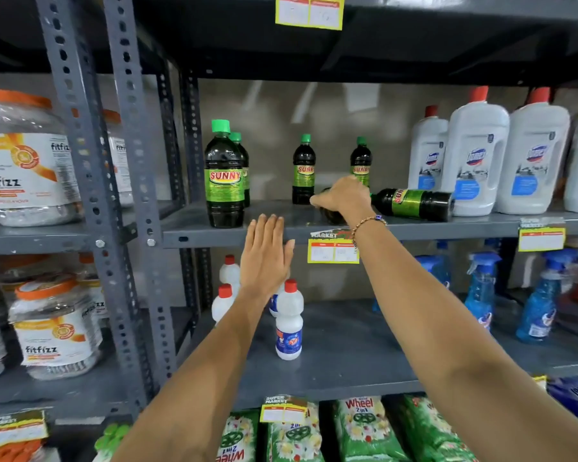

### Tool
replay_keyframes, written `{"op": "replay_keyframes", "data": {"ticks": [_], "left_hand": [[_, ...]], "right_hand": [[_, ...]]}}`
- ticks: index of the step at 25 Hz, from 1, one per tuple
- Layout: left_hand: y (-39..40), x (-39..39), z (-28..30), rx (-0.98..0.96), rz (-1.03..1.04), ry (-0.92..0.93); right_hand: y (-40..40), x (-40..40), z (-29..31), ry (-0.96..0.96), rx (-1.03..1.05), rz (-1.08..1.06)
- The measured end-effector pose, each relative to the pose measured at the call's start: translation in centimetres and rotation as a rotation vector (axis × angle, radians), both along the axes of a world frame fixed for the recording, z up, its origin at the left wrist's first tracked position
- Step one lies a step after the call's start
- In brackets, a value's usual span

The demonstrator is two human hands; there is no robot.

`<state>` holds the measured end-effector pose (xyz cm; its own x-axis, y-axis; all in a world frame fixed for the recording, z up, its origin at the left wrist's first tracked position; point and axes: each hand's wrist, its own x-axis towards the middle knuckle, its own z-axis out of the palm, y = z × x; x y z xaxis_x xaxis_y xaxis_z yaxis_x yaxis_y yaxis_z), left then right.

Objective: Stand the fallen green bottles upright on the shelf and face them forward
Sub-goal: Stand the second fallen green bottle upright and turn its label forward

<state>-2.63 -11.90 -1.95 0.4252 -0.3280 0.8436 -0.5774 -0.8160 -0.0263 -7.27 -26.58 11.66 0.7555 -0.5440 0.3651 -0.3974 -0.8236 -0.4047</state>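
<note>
On the grey middle shelf (234,233) a large green-capped Sunny bottle (224,176) stands upright at the left front, another (242,161) right behind it. Two smaller ones (303,171) (361,158) stand at the back, labels forward. One green bottle (414,203) lies on its side with its base pointing right. My right hand (342,198) is closed over a second fallen dark bottle (329,215), mostly hidden beneath it. My left hand (267,255) hovers flat and open before the shelf edge, holding nothing.
White Domex jugs (474,155) crowd the shelf's right end beside the lying bottle. Fitfizz jars (24,158) fill the left bay behind perforated steel uprights (131,161). Below stand white red-capped bottles (289,321), blue spray bottles (481,291) and Wheel packets (364,428).
</note>
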Motion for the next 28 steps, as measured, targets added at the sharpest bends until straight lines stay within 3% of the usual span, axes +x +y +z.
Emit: {"op": "replay_keyframes", "data": {"ticks": [3,7,13,17,23,28], "left_hand": [[-0.4,0.2,0.3,-0.003,0.058,0.016],[-1.4,-0.3,0.7,-0.035,0.094,0.002],[-1.4,0.1,0.1,-0.022,0.154,-0.056],[-0.7,0.7,-0.1,0.027,0.175,-0.102],[-0.5,1.2,-0.4,0.007,0.145,-0.142],[-0.5,1.7,-0.7,-0.028,0.114,-0.148]], "right_hand": [[-2.1,-1.4,1.3,0.164,-0.026,0.095],[-2.8,-0.6,2.1,0.217,-0.043,0.152],[-3.0,1.7,1.4,0.269,-0.139,0.038],[-3.9,2.6,0.6,0.063,0.005,0.104],[-3.0,4.7,-1.1,-0.460,0.527,0.356],[-2.1,6.7,-2.2,-0.433,0.540,0.498]]}}
